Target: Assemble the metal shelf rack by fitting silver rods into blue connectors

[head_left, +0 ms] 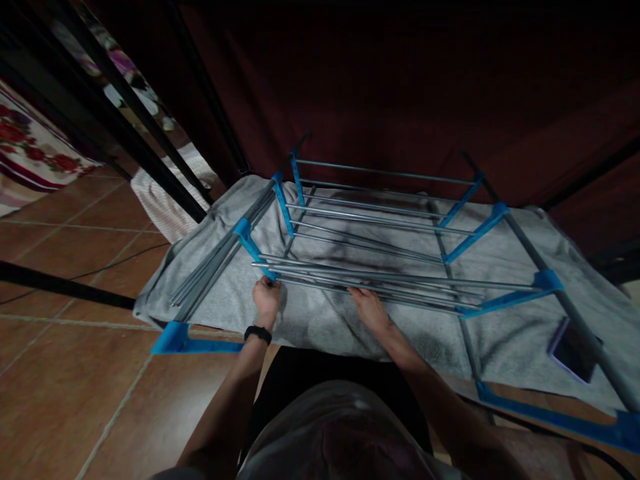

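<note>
A partly assembled rack (370, 217) of grey metal tubes and blue plastic brackets lies across a grey cloth. My left hand (267, 298), with a black band at the wrist, is closed at the near end of a blue bracket (255, 248), where a thin metal tube (310, 285) meets it. Its fingertips are partly hidden. Further right, my right hand (369, 308) is closed on that same tube near its middle. Several loose tubes (400, 278) lie over the rack just beyond my hands.
More loose tubes (200, 270) rest on the grey cloth (310, 327) at the left. A phone (573, 350) lies at the right beside a long side tube. Dark red fabric (400, 87) hangs behind, black poles (125, 100) cross the left, and tiled floor (65, 393) shows below.
</note>
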`<action>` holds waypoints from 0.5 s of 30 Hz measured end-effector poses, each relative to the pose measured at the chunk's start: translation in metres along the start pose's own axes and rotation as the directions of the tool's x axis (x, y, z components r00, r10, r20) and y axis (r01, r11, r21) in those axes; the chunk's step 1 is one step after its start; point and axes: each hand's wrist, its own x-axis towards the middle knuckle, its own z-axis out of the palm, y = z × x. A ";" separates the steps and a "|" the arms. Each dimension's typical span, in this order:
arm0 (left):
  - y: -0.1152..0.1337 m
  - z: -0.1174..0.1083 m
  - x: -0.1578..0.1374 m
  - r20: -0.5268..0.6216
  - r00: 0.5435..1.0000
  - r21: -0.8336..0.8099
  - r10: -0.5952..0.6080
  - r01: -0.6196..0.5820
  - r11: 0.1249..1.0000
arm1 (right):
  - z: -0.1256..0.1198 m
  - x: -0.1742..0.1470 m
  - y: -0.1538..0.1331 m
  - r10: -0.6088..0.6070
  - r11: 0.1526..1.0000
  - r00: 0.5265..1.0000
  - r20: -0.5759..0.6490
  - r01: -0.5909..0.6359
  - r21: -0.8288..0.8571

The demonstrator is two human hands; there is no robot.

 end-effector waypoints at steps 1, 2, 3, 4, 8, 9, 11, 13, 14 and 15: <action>0.000 0.000 -0.001 -0.002 1.000 -0.005 -0.005 0.005 1.000 | 0.000 0.000 0.000 0.002 1.000 1.000 0.000 -0.002 0.005; 0.000 0.000 -0.001 -0.005 1.000 -0.011 -0.010 0.010 1.000 | -0.001 0.000 0.000 0.005 1.000 1.000 0.002 -0.005 0.010; 0.000 0.000 -0.002 -0.007 1.000 -0.017 -0.014 0.014 1.000 | -0.001 0.000 0.000 0.008 1.000 1.000 0.004 -0.008 0.012; 0.000 0.000 -0.003 -0.010 1.000 -0.023 -0.018 0.017 1.000 | -0.001 0.000 0.000 0.011 1.000 1.000 0.006 -0.011 0.013; 0.001 -0.002 -0.005 -0.013 1.000 -0.043 -0.027 0.026 0.999 | -0.003 -0.001 -0.001 0.015 1.000 1.000 0.009 -0.015 0.008; 0.001 -0.003 -0.006 -0.012 1.000 -0.045 -0.028 0.028 0.999 | -0.003 -0.001 -0.001 0.013 1.000 1.000 0.009 -0.013 0.005; 0.002 -0.003 -0.007 -0.011 0.999 -0.045 -0.032 0.031 0.998 | -0.003 -0.002 0.000 0.011 1.000 1.000 0.011 -0.011 -0.002; 0.004 -0.004 -0.009 -0.010 0.999 -0.041 -0.032 0.031 0.999 | -0.002 -0.002 0.001 0.005 1.000 1.000 0.018 -0.005 -0.005; 0.004 -0.004 -0.009 -0.010 0.999 -0.038 -0.030 0.030 0.999 | -0.002 -0.002 0.001 0.000 1.000 1.000 0.022 0.000 -0.001; 0.005 -0.004 -0.010 -0.009 1.000 -0.035 -0.027 0.027 0.999 | -0.002 -0.001 0.002 -0.005 1.000 1.000 0.025 0.005 0.005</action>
